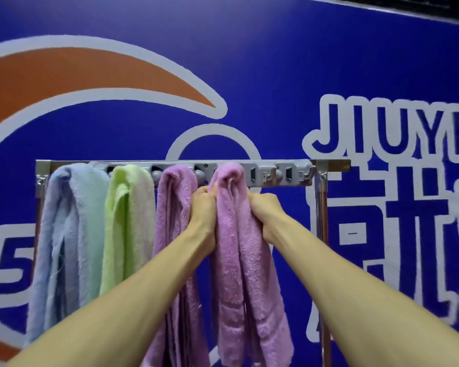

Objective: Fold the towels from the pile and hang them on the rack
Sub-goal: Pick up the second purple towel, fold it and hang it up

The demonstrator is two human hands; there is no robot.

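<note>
At the rack (334,164), left hand (203,205) and right hand (265,207) grip the pink towel (233,247) by its edges, bare hooks (289,173) rightward

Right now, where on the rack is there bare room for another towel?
Only the right end of the grey hook strip, between the pink towel, gripped by left hand and right hand, and the right post. Left of it, blue towel, green towel and purple towel hang packed side by side.

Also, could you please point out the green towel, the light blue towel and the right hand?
green towel (129,223), head view, middle of its hanging front.
light blue towel (72,234), head view, middle of its draped front.
right hand (266,211), head view, back of the hand.
</note>
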